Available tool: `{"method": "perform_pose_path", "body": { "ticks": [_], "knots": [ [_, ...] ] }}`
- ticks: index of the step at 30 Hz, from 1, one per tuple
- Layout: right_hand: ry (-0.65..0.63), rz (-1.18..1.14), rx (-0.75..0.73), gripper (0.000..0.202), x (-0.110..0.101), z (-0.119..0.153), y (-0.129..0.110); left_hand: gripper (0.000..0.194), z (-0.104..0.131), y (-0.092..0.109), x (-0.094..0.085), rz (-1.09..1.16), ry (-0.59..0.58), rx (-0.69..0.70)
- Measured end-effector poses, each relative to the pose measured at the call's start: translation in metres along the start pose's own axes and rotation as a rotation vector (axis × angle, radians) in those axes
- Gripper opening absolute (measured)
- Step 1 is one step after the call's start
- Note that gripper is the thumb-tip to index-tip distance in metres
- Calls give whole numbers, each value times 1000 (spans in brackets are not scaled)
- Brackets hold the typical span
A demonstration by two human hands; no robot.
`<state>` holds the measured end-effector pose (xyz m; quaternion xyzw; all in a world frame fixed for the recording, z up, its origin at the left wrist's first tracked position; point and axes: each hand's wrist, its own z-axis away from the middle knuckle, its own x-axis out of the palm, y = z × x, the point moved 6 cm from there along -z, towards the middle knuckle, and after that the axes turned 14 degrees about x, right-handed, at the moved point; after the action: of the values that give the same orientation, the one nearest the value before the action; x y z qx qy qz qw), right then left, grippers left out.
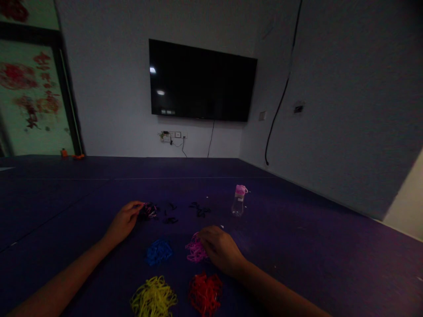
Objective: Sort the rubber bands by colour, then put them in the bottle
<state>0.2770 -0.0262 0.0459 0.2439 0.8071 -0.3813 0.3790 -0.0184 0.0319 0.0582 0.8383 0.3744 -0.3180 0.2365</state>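
My left hand [127, 216] reaches to a small mixed pile of black and pink rubber bands [151, 210], its fingertips pinched on what looks like a pink band at the pile's left edge. Bent over the pile of pink rubber bands [195, 249] is my right hand [220, 247]; its fingers are pressed together and the tips touch the pile, hiding what they hold. Left of that lies a blue rubber band pile [159, 252]. Nearer to me are a yellow pile [154, 297] and a red pile [205, 293]. Loose black bands [200, 210] lie scattered beyond the piles.
A clear bottle with a pink cap [238, 204] stands upright on the dark purple surface [307, 246], right of the black bands. Small white scraps [222, 226] lie about. Far back are orange objects [64, 153], a wall-mounted television [201, 81] and a hanging black cable [279, 110].
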Motion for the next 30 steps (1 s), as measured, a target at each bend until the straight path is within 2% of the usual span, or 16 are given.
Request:
{"method": "perform_pose_path", "body": {
  "ticks": [2, 4, 7, 9, 11, 13, 18, 20, 22, 25, 28, 30],
  "knots": [
    [10, -3, 16, 27, 0, -1, 2, 35, -6, 26, 1, 50, 21, 26],
    [29, -4, 40, 27, 0, -1, 5, 33, -13, 61, 6, 117, -3, 102],
    [72, -8, 84, 29, 0, -3, 10, 29, -19, 120, 16, 227, -123, 285],
    [100, -19, 116, 31, -1, -3, 14, 27, -18, 149, 25, 301, -234, 361],
    [110, -29, 135, 32, 0, -4, 17, 27, -13, 167, 32, 341, -325, 387],
    [96, -30, 129, 33, 2, -4, 17, 27, -8, 173, 38, 360, -393, 382],
    [46, -21, 93, 37, 4, -3, 13, 31, -2, 170, 46, 406, -406, 366],
    [25, -49, 67, 36, 2, -3, 10, 30, -5, 165, 44, 420, -361, 341],
    [-18, -112, 22, 35, 0, -3, 7, 28, -11, 155, 38, 404, -269, 289],
    [-135, -231, -23, 28, -1, -4, 6, 30, -19, 124, 19, 278, -51, 178],
    [-273, -289, -18, 18, 2, -5, 10, 37, -17, 80, -7, 51, 163, 63],
    [-335, -305, -11, 18, 5, -5, 12, 38, -10, 50, -19, -101, 206, 1]
  ]
}}
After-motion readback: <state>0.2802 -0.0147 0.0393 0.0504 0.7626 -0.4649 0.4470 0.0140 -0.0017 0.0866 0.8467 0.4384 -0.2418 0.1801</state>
